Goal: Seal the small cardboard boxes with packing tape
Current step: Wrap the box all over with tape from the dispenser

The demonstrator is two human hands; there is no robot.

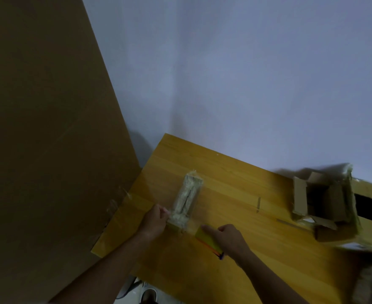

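A long, narrow cardboard box (187, 198), wrapped in glossy clear tape, lies on the wooden table (235, 194). My left hand (155, 220) grips its near end from the left side. My right hand (228, 238) holds a yellow tape dispenser (209, 240) with an orange and dark edge, just right of the box's near end, forefinger stretched along its top. A faint strip of clear tape seems to run from the dispenser to the box.
An open small cardboard box (323, 200) with raised flaps sits at the table's right, beside more taped cardboard (367, 216). A big brown cardboard sheet (44, 128) leans on the wall at left. Two loose tape scraps (258, 204) lie mid-table.
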